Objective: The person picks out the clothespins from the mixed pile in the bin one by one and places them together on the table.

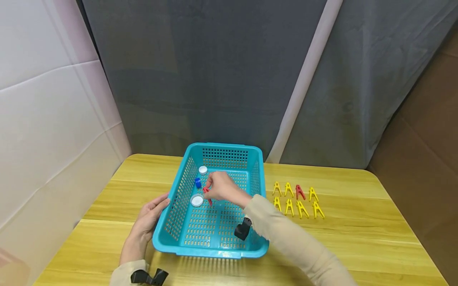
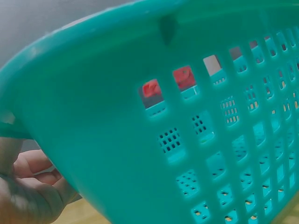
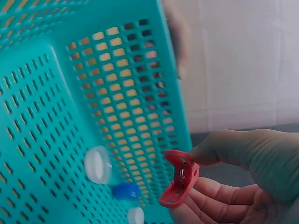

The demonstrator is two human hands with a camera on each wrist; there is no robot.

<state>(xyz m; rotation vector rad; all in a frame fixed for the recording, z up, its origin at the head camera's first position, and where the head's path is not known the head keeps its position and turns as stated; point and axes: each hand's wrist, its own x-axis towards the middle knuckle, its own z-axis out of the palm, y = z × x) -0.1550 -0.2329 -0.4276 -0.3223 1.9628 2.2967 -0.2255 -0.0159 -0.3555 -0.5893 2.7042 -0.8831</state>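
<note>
A turquoise plastic basket with slotted walls stands on the table, slightly tilted in the head view. My left hand grips its left rim, thumb on top and fingers beneath, as the left wrist view shows. Over the basket's inside, my right hand pinches a red clothespin between thumb and fingers; its metal spring is visible. Below the clothespin lie a white disc with a clear rim, a blue cap and a smaller white cap.
Right of the basket, several yellow clothespins and one red clothespin lie in two rows on the wooden table. A grey curtain hangs behind, with a white sheet at left and a brown panel at right.
</note>
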